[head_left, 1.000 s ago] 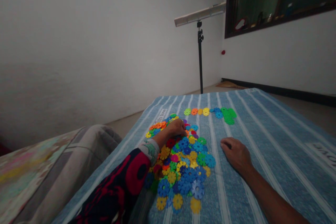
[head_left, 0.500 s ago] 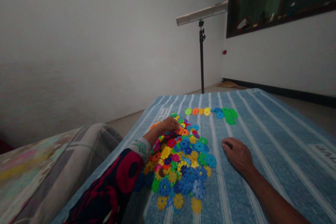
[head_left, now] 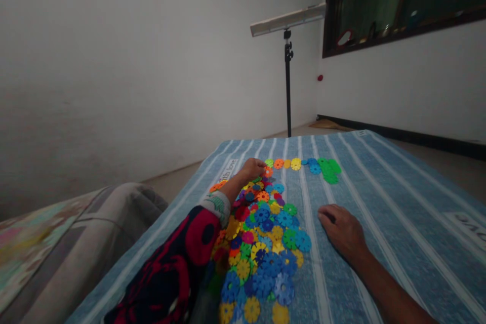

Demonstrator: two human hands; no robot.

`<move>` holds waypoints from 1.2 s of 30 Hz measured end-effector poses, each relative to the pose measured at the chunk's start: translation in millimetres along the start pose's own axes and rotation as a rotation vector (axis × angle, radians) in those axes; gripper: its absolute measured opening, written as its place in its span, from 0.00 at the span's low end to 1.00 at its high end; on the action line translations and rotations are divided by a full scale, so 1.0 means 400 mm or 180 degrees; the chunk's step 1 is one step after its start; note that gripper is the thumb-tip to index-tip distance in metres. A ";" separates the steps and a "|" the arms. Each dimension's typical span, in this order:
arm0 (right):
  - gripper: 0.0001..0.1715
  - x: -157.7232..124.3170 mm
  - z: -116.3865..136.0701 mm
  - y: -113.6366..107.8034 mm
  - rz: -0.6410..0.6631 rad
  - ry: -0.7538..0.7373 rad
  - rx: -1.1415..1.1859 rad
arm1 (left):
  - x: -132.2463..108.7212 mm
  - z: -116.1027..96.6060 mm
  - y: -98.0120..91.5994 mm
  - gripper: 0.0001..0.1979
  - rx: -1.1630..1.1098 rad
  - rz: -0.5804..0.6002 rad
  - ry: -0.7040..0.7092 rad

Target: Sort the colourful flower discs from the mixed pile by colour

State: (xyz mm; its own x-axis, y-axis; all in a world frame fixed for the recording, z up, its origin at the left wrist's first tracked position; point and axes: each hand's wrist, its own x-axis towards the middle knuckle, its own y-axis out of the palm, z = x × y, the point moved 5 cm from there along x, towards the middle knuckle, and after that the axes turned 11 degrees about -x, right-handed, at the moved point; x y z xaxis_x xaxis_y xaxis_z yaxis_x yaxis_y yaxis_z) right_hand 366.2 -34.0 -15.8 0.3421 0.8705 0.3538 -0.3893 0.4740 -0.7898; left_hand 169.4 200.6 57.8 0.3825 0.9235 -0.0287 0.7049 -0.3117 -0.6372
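Observation:
My left hand (head_left: 253, 168) reaches past the far end of a heap of colourful notched plastic discs (head_left: 271, 263). Its fingers pinch an orange notched disc (head_left: 268, 172), held close to the near end of a row. That row runs rightward: a light green disc (head_left: 269, 163), an orange one (head_left: 279, 163), yellow ones (head_left: 296, 163), then blue discs (head_left: 314, 166) and a cluster of green discs (head_left: 330, 169). To the right of the heap, my right hand (head_left: 343, 230) rests on the cloth with fingers curled in, and nothing shows in it.
A blue striped cloth (head_left: 398, 202) covers the table. Behind it a black stand (head_left: 288, 91) carries a long pale panel (head_left: 288, 20). A fabric-covered seat or bed (head_left: 114, 233) stands at the left, and a dark-framed window (head_left: 379, 5) is at the upper right.
My left hand has moved away from me, from the heap toward the row's left end, carrying an orange disc. My right hand stays in place; the view has shifted slightly.

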 end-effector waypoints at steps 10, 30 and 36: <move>0.15 -0.002 0.005 0.001 -0.0036 0.0009 0.0159 | 0.153 0.006 0.117 0.17 0.0412 -0.0334 -0.0133; 0.15 0.000 0.003 0.001 -0.0055 0.0007 0.0165 | 0.162 -0.022 0.078 0.13 0.1032 -0.0272 0.0355; 0.15 0.003 0.000 0.005 -0.0057 -0.0044 0.0162 | 0.082 -0.005 0.009 0.14 0.1018 -0.0069 0.0310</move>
State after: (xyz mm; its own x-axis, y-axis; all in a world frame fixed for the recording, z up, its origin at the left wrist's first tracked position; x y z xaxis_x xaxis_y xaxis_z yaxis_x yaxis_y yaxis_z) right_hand 365.6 -32.1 -16.9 0.3376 0.8635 0.3747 -0.4264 0.4952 -0.7570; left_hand 185.8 229.3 56.2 0.4358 0.8986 0.0515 0.4962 -0.1921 -0.8467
